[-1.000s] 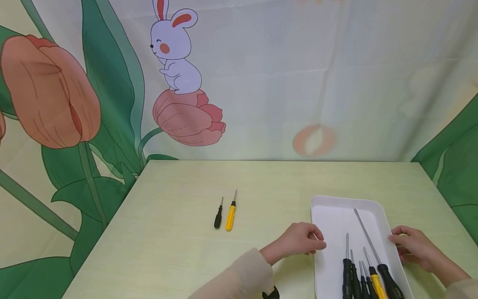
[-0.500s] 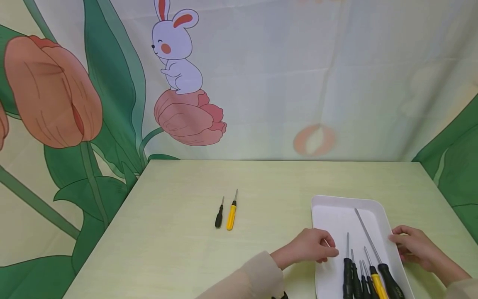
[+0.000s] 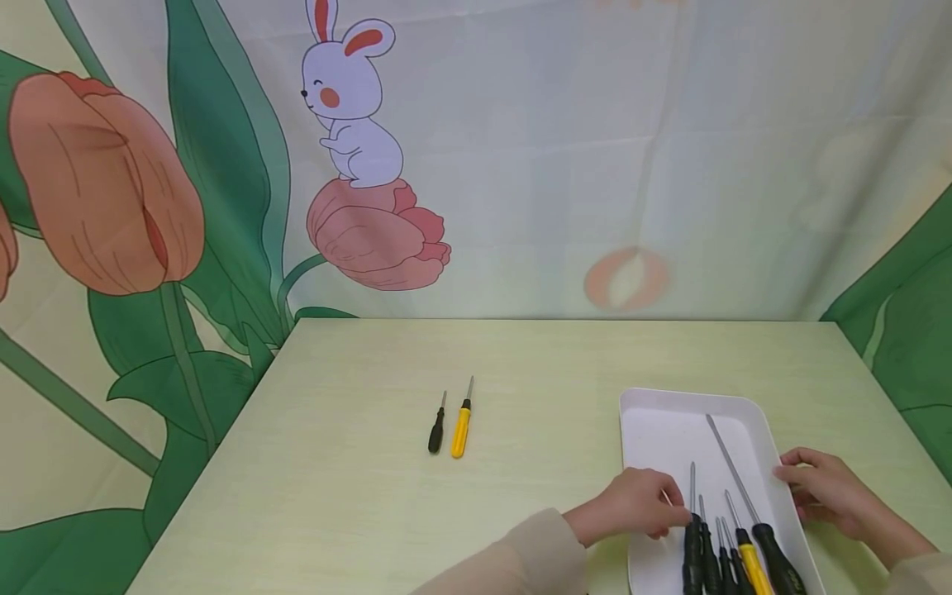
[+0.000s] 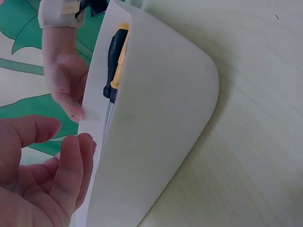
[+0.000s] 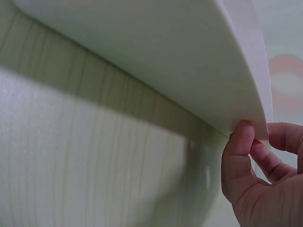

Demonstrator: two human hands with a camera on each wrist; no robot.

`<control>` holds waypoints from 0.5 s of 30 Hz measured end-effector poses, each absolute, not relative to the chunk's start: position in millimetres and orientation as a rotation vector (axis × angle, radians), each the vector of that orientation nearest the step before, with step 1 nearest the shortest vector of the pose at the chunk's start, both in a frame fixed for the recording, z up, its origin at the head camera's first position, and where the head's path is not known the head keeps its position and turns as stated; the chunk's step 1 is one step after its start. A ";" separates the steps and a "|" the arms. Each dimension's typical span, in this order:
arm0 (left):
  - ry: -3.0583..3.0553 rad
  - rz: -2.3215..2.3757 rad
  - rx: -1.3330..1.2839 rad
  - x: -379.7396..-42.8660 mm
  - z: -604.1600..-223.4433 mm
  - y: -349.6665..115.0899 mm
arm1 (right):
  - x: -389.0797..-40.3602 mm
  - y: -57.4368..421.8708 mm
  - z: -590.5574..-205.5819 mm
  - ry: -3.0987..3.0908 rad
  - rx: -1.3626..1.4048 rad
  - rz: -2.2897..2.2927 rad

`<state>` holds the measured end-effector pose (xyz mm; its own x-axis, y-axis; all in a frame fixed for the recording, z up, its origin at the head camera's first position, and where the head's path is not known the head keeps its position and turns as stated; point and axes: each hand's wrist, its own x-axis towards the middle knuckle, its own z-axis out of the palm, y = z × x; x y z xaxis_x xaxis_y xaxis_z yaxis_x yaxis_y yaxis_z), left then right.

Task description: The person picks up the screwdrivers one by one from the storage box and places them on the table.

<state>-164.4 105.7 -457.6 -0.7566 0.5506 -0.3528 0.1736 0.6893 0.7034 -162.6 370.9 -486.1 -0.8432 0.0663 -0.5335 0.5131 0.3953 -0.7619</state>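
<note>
A white tray (image 3: 669,438) stands on the right side of the table. In it lie several screwdrivers, including a black screwdriver (image 3: 692,552) at the left of the row, a yellow-handled one (image 3: 753,565) and a long-shafted black one (image 3: 776,559). Over the tray's left part, my left hand (image 3: 645,502) has its fingertips right by the leftmost black handle. The left wrist view shows a gap between its thumb and bent fingers (image 4: 71,172), with nothing in it. My right hand (image 3: 831,494) pinches the tray's right rim, thumb and fingers on either side of the wall (image 5: 253,111).
Out on the table (image 3: 357,496), left of the tray, a small black screwdriver (image 3: 436,431) and a yellow-handled screwdriver (image 3: 461,428) lie side by side. A printed cloth (image 3: 521,165) with a rabbit and tulips hangs behind the table's back edge.
My left hand has moved right and slightly nearer, from the tray's left rim to beside the leftmost black screwdriver. The right hand keeps its place on the tray's rim.
</note>
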 end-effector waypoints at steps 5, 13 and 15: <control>2.409 0.799 0.598 -160.8 -461.2 111.0 | -163.5 371.3 -485.9 2.239 0.498 -1.434; 2.526 0.563 0.629 -155.2 -463.7 119.9 | -163.3 371.3 -486.0 2.236 0.502 -1.433; 2.539 0.528 0.636 -154.1 -463.9 121.6 | -163.2 371.2 -485.9 2.236 0.502 -1.435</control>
